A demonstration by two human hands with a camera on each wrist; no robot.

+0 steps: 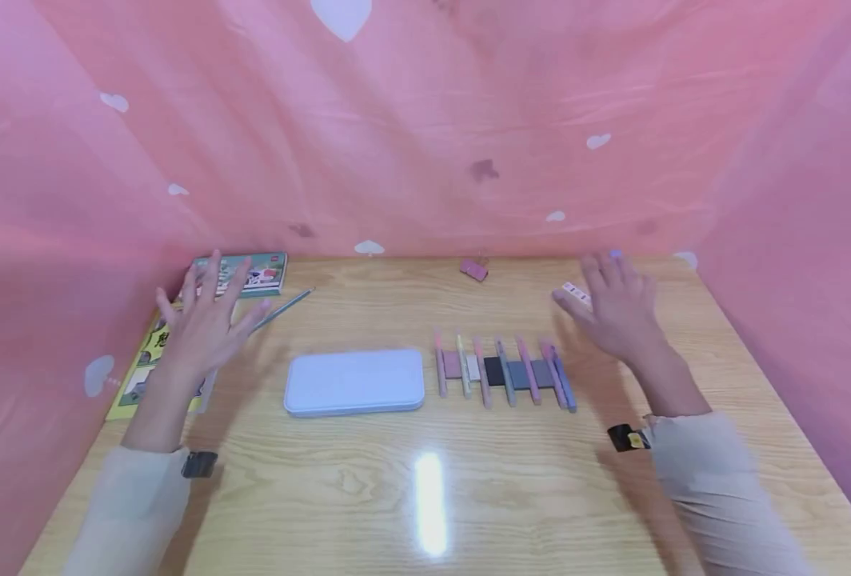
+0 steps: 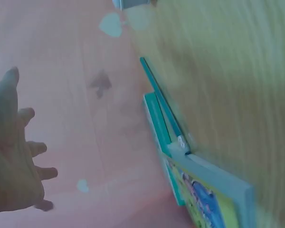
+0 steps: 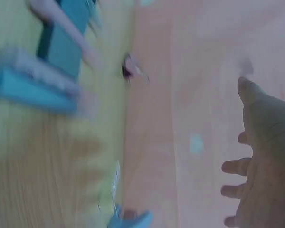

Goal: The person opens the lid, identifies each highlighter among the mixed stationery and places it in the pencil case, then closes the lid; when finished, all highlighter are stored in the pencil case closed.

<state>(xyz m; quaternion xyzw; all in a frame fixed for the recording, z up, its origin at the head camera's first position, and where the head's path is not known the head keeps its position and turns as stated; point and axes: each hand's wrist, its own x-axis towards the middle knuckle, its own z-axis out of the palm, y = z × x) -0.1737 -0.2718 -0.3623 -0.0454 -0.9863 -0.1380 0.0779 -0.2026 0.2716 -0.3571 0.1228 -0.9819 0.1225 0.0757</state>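
My left hand (image 1: pixel 205 332) hovers with fingers spread above the left side of the table and holds nothing. Beneath and behind it lie a yellow book (image 1: pixel 137 388), a teal-covered book (image 1: pixel 270 272) and a dark teal pencil (image 1: pixel 289 307). In the left wrist view the pencil (image 2: pixel 162 102) lies beside the books. Over on the right, my right hand (image 1: pixel 620 316) is also raised, empty, its thumb held apart from the fingers. It partly hides a white strip with small printed marks (image 1: pixel 577 293). In the right wrist view a blue object (image 3: pixel 130 221) shows near that strip, blurred.
A pale blue flat pencil case (image 1: pixel 353 382) lies mid-table. Beside it several pens (image 1: pixel 482 374) lie roughly parallel across a row of small blocks (image 1: pixel 493 371). A small pink object (image 1: pixel 474 270) sits at the back edge. Pink cloth (image 1: pixel 425 144) hangs behind and along both sides.
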